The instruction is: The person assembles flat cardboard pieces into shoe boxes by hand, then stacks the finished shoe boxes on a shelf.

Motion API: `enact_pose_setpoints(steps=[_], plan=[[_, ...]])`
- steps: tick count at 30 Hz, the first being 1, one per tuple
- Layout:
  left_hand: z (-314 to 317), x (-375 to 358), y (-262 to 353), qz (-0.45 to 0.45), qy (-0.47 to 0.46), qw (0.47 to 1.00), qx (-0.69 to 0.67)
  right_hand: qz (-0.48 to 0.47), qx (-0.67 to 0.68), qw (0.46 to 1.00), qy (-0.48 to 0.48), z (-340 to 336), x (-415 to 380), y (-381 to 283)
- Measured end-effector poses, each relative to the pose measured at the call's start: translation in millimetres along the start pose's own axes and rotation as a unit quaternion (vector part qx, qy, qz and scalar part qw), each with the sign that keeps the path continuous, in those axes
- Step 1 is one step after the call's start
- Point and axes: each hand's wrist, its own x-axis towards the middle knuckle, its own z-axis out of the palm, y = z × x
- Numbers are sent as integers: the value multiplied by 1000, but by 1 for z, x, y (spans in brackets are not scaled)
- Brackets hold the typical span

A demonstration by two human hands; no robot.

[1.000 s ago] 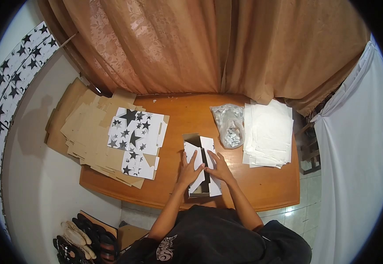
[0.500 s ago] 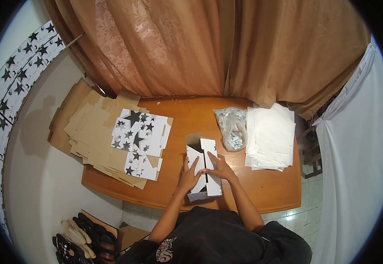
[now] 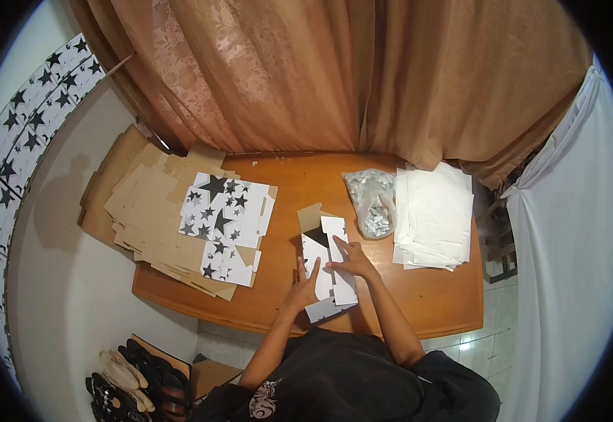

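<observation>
A white box (image 3: 326, 271) stands near the table's front edge, with its top flaps partly folded in and a dark gap at the far end. A brown end flap sticks up at the back, and another flap hangs out at the near end. My left hand (image 3: 303, 287) lies against the box's left side, thumb and fingers apart. On the right panel rests my right hand (image 3: 352, 260), its fingers spread and pressing on the flap. Neither hand is wrapped round anything.
Flat brown cardboard sheets (image 3: 148, 211) lie at the left, topped by star-printed pieces (image 3: 225, 211). A clear plastic bag (image 3: 373, 204) of small silvery items sits beside white paper sheets (image 3: 434, 214) on the wooden table (image 3: 419, 299). Shoes (image 3: 137, 380) are on the floor.
The box has turned slightly and its near end flap has swung outward. My left hand has moved away from the centre seam, and the two thumbs no longer meet.
</observation>
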Motion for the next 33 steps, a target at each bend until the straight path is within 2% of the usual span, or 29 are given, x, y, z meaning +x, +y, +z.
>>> enact_pose_setpoints(steps=[4,7,9,10,12,15,18,19,21,23,25,30,33], plan=[[-7,0,11,-40,-23,999,-15,10,3,1000,5,2,13,9],[-10,-1,8,9,13,998,-65,-28,48,998,23,-1,18,5],[-15,-3,7,61,20,996,-68,-21,150,988,-5,-8,18,1],[-20,-4,9,61,21,996,-68,-21,150,988,-5,-7,19,1],[-28,-11,13,58,-21,996,-63,-19,29,999,33,-4,19,-5],[-24,-12,15,37,-25,996,-79,11,-3,1000,29,-4,17,-14],[-16,-10,6,23,4,995,-95,-13,-54,997,48,5,10,-22],[-11,-7,0,23,6,995,-95,-14,-54,997,48,9,8,-17],[-7,-2,-5,-31,21,991,-125,-69,-42,992,98,18,2,-12],[-10,0,-3,-26,21,994,-102,-77,-34,991,105,20,-9,-8],[-3,6,-8,-16,63,991,-115,-48,74,992,89,27,-19,0],[9,15,-10,-8,120,987,-102,-64,16,995,80,34,-41,3],[-13,12,21,-34,150,982,-106,-80,25,992,94,26,-35,6]])
